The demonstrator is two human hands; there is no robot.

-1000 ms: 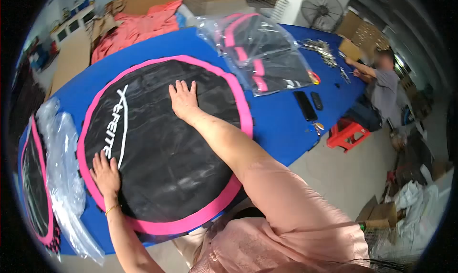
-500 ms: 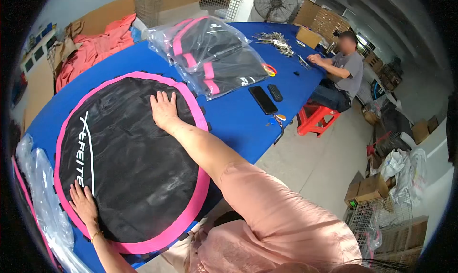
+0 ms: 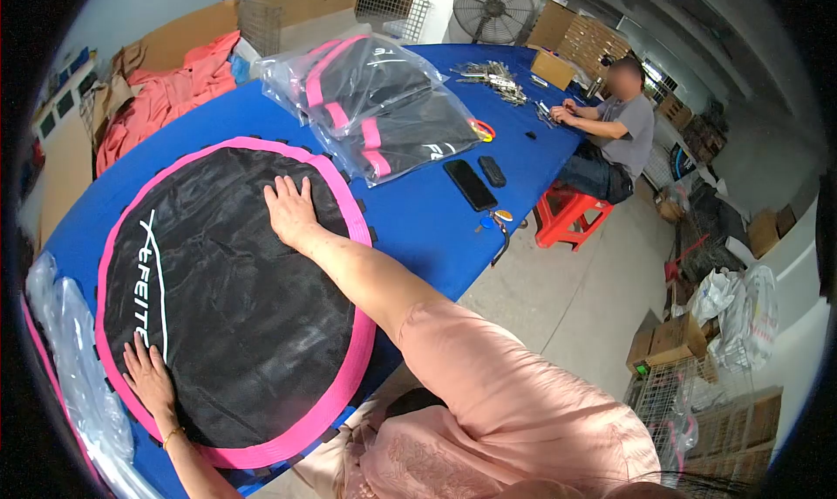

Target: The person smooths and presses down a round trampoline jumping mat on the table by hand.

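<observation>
A round black mesh mat (image 3: 253, 324) with a pink border and white lettering lies flat on the blue-covered table. Its rim carries small black tabs. My left hand (image 3: 150, 381) rests on the mat's lower left part, by the end of the lettering, fingers spread. Palm down on its upper right area is my right hand (image 3: 292, 213), open as well. Neither hand grips anything. Beyond the mat sits a clear plastic bag (image 3: 375, 106) holding similar black and pink pieces.
Right of the bag lie scissors (image 3: 482, 130), a black phone (image 3: 471, 185), a small black device (image 3: 492, 171) and keys (image 3: 495, 222). A co-worker (image 3: 623, 137) sits on a red stool (image 3: 571, 215) near piled metal parts (image 3: 493, 82). Clear plastic (image 3: 83, 368) lies at left.
The view has shifted slightly. My right hand has slid a little to the left on the mat, while my left hand stays put. The co-worker's hands have moved toward the metal parts.
</observation>
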